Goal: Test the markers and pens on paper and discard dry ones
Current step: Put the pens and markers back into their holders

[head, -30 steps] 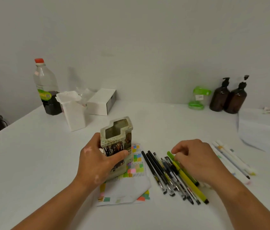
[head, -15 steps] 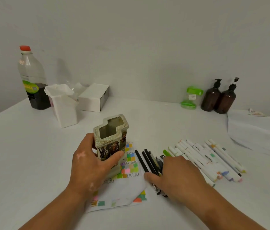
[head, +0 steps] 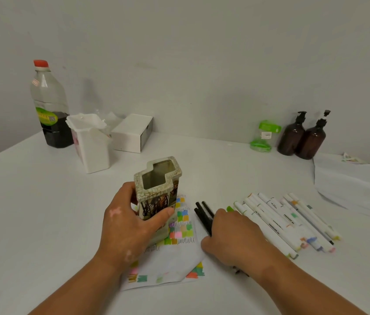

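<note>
Head view: left hand (head: 126, 230) grips the pen holder (head: 155, 200); right hand (head: 236, 238) covers black pens (head: 203, 212), grip unclear

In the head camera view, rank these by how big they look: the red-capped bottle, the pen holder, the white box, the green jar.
1. red-capped bottle and pen holder: about alike, and the holder sits nearer the camera, so unranked.
2. white box
3. green jar
</note>
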